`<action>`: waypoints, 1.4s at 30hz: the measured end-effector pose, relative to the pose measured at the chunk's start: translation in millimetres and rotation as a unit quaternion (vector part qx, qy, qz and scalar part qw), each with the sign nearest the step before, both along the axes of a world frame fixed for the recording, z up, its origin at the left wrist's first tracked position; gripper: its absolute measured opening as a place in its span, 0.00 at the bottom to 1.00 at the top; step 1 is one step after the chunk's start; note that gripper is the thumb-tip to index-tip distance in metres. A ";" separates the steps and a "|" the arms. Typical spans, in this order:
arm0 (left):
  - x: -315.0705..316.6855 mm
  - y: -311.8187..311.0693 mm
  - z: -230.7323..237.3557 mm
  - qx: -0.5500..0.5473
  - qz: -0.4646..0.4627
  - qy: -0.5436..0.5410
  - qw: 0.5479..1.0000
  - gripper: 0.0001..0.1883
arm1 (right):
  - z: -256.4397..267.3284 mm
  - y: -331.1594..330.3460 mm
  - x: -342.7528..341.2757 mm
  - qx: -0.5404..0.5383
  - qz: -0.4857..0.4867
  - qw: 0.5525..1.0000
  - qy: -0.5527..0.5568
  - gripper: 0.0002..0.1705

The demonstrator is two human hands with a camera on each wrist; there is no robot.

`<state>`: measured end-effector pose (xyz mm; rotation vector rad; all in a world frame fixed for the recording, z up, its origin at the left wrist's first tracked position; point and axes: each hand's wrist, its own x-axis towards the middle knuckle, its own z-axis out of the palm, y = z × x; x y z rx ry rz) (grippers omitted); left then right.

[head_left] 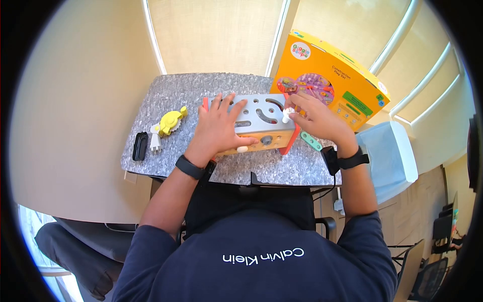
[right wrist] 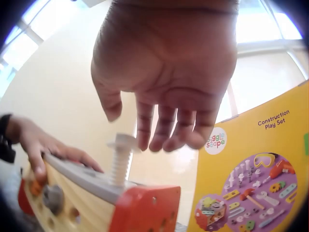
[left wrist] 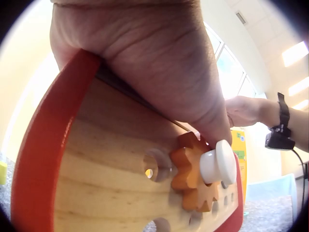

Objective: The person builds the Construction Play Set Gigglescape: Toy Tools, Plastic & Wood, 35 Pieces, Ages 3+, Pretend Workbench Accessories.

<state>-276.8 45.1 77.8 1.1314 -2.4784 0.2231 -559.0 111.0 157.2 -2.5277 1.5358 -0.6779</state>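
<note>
A toy workbench has a grey slotted top [head_left: 258,117], red ends [right wrist: 145,205] and a wooden front [left wrist: 111,159]. My left hand [head_left: 216,125] rests across its left top, fingers spread, thumb over the front edge. An orange gear [left wrist: 189,174] with a white peg [left wrist: 224,164] sits on the front, a grey knob [head_left: 266,140] farther right. A white threaded screw [right wrist: 120,159] stands upright at the top's right end. My right hand [right wrist: 166,72] hangs over it with thumb and fingers apart; fingertips are beside the screw head, and whether they touch it is unclear.
Left of the workbench, a yellow and white toy piece [head_left: 170,123] and a black case [head_left: 140,146] lie on the speckled table [head_left: 196,83]. A green perforated strip [head_left: 311,141] lies at the right. Behind stands a yellow box [head_left: 322,75]; a pale blue bag [head_left: 390,151] hangs beside the table.
</note>
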 end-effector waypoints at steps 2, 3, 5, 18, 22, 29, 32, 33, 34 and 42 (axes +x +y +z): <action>-0.7 0.8 0.3 0.014 0.001 0.004 1.000 0.59 | -1.6 1.5 -0.4 -0.007 -0.019 0.999 0.027 0.12; -1.6 0.6 1.9 0.023 0.002 0.011 1.000 0.58 | -1.1 2.6 -0.7 -0.019 -0.037 0.998 0.057 0.13; -3.6 0.1 4.8 0.037 0.008 0.009 0.999 0.58 | 0.1 4.6 4.7 -0.031 -0.040 0.996 0.071 0.13; -23.4 18.6 9.8 0.050 0.090 0.008 0.995 0.55 | -11.5 5.2 15.9 -0.111 -0.134 0.959 0.224 0.21; -21.1 17.8 14.1 0.068 0.091 0.011 0.994 0.55 | -11.7 5.9 19.4 -0.129 -0.147 0.950 0.242 0.19; 11.2 -17.2 28.1 0.118 -0.006 -0.039 0.992 0.58 | 2.4 -9.4 16.4 -0.007 -0.179 0.974 0.139 0.20; 13.4 -21.9 22.1 0.117 -0.042 0.009 0.992 0.60 | 11.7 -10.0 22.8 0.052 -0.222 0.960 0.161 0.24; 14.3 -21.9 20.5 0.117 -0.048 0.040 0.991 0.61 | 13.3 -10.2 24.7 0.063 -0.248 0.948 0.189 0.25; 15.1 -23.0 19.3 0.113 -0.047 0.040 0.992 0.61 | 12.3 -8.7 25.0 0.060 -0.248 0.948 0.189 0.25; 14.2 -22.0 12.5 0.109 -0.028 0.061 0.992 0.63 | -7.7 -2.2 0.7 -0.023 -0.030 0.999 -0.036 0.10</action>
